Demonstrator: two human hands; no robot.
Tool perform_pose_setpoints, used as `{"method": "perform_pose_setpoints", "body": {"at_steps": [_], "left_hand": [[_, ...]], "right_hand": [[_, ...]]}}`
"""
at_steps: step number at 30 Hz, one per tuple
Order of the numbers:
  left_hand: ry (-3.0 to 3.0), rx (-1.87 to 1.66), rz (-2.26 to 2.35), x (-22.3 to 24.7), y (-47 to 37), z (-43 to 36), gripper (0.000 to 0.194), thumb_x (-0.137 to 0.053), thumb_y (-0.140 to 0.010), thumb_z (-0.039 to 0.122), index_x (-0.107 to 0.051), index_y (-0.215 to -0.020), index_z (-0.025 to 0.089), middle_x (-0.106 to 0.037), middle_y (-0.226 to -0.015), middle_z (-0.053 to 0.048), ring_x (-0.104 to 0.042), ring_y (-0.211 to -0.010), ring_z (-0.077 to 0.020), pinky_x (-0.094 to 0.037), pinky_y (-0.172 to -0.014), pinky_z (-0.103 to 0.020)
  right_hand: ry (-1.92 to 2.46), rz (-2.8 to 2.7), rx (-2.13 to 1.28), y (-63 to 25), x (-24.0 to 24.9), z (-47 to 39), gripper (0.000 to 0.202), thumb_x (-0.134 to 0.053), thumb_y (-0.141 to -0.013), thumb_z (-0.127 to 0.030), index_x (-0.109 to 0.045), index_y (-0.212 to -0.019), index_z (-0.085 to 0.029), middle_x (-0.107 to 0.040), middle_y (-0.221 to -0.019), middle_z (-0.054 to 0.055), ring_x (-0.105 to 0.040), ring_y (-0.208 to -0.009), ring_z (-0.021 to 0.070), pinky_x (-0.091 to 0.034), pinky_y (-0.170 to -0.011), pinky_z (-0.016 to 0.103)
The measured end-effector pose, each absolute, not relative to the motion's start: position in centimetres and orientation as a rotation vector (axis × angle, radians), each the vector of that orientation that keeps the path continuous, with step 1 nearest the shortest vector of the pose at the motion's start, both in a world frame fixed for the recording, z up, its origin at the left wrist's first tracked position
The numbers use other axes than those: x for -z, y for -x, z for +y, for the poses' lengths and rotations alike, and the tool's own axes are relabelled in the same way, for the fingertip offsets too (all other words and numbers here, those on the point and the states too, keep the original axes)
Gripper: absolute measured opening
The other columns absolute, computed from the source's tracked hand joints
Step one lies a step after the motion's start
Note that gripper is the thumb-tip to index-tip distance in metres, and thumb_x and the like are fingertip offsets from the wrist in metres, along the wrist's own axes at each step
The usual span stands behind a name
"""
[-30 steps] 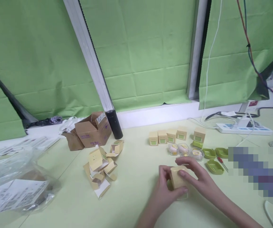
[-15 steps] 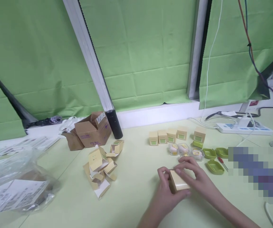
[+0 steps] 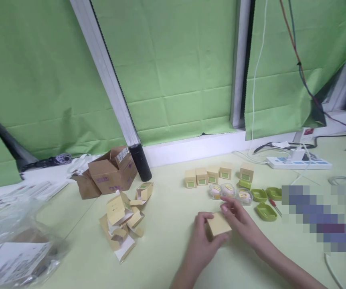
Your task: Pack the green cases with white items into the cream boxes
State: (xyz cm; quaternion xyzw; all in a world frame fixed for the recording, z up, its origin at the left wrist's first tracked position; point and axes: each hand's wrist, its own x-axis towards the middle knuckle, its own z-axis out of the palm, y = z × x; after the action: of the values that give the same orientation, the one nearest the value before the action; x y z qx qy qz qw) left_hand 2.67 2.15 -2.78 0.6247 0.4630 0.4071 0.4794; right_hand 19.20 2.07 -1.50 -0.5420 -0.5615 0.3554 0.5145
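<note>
Your left hand point(image 3: 204, 237) grips the box point(image 3: 219, 224) between thumb and fingers; your right hand point(image 3: 239, 218) curls at its far right corner (contact unclear). The box is above the table point(image 3: 166, 249), near the clear cases point(image 3: 228, 190).

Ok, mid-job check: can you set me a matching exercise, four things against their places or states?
Things
1. Left hand
2. Black cylinder
3. Power strip
4. Red-handled tool

Places or states
A. Has a white plug in it
B. Grips a small box
C. Lies by the green trays
D. Stands beside the brown carton

Pairs: 1-B, 2-D, 3-A, 4-C
</note>
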Motion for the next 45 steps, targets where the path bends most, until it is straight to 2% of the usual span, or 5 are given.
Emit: {"method": "perform_pose_setpoints", "body": {"at_steps": [8, 19, 27, 35, 45], "left_hand": [[-1.784, -1.308, 1.389, 1.8, -1.2, 13.0, 0.031, -0.059, -0.072, 0.033, -0.049, -0.098, 0.02, -0.051, -0.105, -0.01, -0.047, -0.105, -0.0257, -0.036, -0.092, -0.041], [-1.89, -0.809, 1.192, 0.5, -3.4, 4.0, 0.103, -0.084, -0.036, 0.038, -0.031, -0.123, 0.02, -0.038, -0.124, -0.014, -0.036, -0.118, -0.0323, -0.034, -0.095, -0.041], [-2.044, -0.923, 1.107, -2.9, -3.1, 1.8, 0.034, -0.061, -0.069, 0.021, -0.053, -0.102, 0.023, -0.055, -0.102, -0.006, -0.05, -0.099, -0.0228, -0.039, -0.087, -0.034], [-1.549, -1.242, 1.136, -0.7, -1.9, 3.8, 0.046, -0.061, -0.068, 0.026, -0.041, -0.109, 0.022, -0.049, -0.106, -0.007, -0.055, -0.093, -0.0213, -0.042, -0.083, -0.035], [-1.758, -0.951, 1.207, 1.6, -0.3, 3.2, 0.061, -0.062, -0.061, 0.013, -0.044, -0.119, 0.021, -0.043, -0.12, -0.012, -0.04, -0.119, -0.0263, -0.031, -0.1, -0.04]], "right_hand": [[1.576, -1.792, -0.003, -24.9, 2.3, 4.7, 0.032, -0.053, -0.08, -0.042, -0.06, -0.107, -0.026, -0.059, -0.106, 0.01, -0.051, -0.101, 0.032, -0.041, -0.081, 0.047], [1.168, -1.445, -1.036, -20.0, 0.9, 1.9, 0.011, -0.055, -0.076, -0.032, -0.051, -0.079, -0.023, -0.054, -0.076, -0.001, -0.052, -0.068, 0.0168, -0.043, -0.063, 0.028], [1.014, -1.141, -1.587, -16.7, 0.8, 0.9, 0.037, -0.032, -0.084, -0.048, -0.053, -0.083, -0.017, -0.059, -0.073, 0.004, -0.06, -0.067, 0.0151, -0.049, -0.069, 0.029], [1.563, -1.537, -0.921, -21.7, -1.6, 1.4, 0.03, -0.038, -0.084, -0.044, -0.052, -0.105, -0.026, -0.061, -0.083, 0.002, -0.058, -0.069, 0.0178, -0.042, -0.061, 0.028], [2.09, -1.949, -0.171, -28.7, -0.1, 0.2, 0.018, -0.049, -0.066, -0.008, -0.057, -0.058, -0.022, -0.064, -0.06, 0.006, -0.061, -0.06, 0.0247, -0.032, -0.057, 0.031]]}}
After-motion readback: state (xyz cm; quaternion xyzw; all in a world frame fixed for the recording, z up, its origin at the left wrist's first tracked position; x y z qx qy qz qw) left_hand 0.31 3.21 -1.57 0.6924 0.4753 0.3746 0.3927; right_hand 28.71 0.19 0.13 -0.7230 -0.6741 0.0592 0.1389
